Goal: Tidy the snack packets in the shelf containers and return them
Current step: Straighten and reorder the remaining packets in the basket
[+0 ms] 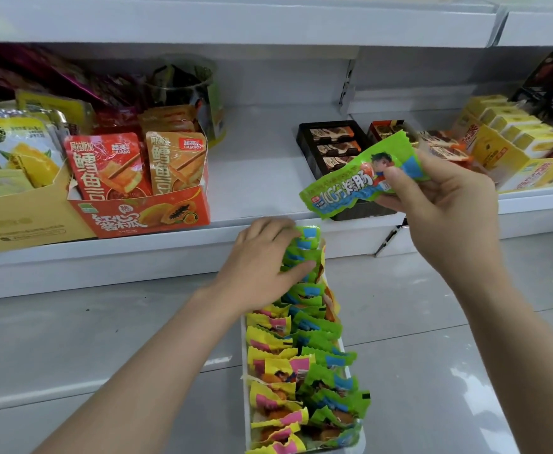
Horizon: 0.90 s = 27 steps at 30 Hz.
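Observation:
A long white container [244,348] runs from the shelf edge toward me, packed with several green packets [321,326] on its right side and yellow packets [270,342] on its left. My left hand [262,267] rests on the green packets at the container's far end, its fingers curled over them. Above and to the right, my right hand [445,204] pinches one green and blue sausage packet [357,180] and holds it in the air in front of the shelf.
The white shelf [262,165] has a bare stretch in the middle. An orange box of red and orange pouches [144,208] stands at its left. A black tray of chocolates [330,145] and yellow boxes [511,145] sit at the right. Grey floor lies below.

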Motion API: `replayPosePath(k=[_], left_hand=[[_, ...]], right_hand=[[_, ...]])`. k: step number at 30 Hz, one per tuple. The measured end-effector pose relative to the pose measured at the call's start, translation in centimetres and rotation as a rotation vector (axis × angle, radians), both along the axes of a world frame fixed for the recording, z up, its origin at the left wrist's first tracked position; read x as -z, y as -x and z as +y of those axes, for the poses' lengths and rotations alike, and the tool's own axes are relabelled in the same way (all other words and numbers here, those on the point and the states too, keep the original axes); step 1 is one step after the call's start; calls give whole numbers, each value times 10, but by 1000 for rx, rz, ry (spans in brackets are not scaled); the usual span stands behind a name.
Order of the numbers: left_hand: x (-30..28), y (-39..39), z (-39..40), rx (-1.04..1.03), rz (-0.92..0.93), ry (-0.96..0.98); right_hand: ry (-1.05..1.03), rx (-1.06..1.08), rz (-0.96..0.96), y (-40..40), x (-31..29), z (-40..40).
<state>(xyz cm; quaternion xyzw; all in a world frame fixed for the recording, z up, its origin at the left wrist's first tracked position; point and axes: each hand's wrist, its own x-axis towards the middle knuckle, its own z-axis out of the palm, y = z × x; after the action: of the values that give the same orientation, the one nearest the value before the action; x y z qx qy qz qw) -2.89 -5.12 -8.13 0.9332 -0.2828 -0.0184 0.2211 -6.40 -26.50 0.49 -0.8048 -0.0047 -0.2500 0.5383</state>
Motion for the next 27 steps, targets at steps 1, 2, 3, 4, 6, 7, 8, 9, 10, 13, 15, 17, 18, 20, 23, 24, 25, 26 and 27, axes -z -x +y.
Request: replayPosePath(k=[1,2,3,4,6,7,8,9,10,13,15,17,18,20,23,24,25,26,27], left_hand=[[0,1,2,7,1,21],[1,3,3,10,4,34],[1,6,6,8,13,53],[2,8,8,5,25,76],[3,15,12,18,41,109],[4,18,14,34,41,112],[5,20,16,47,38,115],[6,22,19,52,36,125],[7,23,22,51,36,139],[7,23,23,57,45,151],[7,22,23,58,46,154],[7,23,22,58,51,158],[7,23,22,58,54,162],[8,23,23,59,56,165],[8,25,24,62,54,165],[9,25,23,64,54,164],[9,26,23,64,50,166],[10,26,23,62,46,169],[10,26,23,59,45,171]], right_hand=[[13,-7,-1,-1,0,0],[21,-16,-1,-1,1,0],[25,-27,4,-1,3,0],[29,-40,13,0,4,1],[43,-87,24,1,6,2],[53,-109,30,1,7,2],[65,-129,41,0,7,2],[83,-150,59,-2,8,2],[103,-172,87,-5,8,3],[249,-214,207,-18,12,5],[373,-248,289,-27,16,10],[414,-296,362,-35,19,17],[462,-315,385,-39,21,21],[608,-330,419,-45,30,30],[741,-207,459,-46,45,40],[757,-134,452,-45,47,42],[758,-65,431,-44,47,43],[750,-16,411,-43,47,45],[748,8,413,-43,46,48]])
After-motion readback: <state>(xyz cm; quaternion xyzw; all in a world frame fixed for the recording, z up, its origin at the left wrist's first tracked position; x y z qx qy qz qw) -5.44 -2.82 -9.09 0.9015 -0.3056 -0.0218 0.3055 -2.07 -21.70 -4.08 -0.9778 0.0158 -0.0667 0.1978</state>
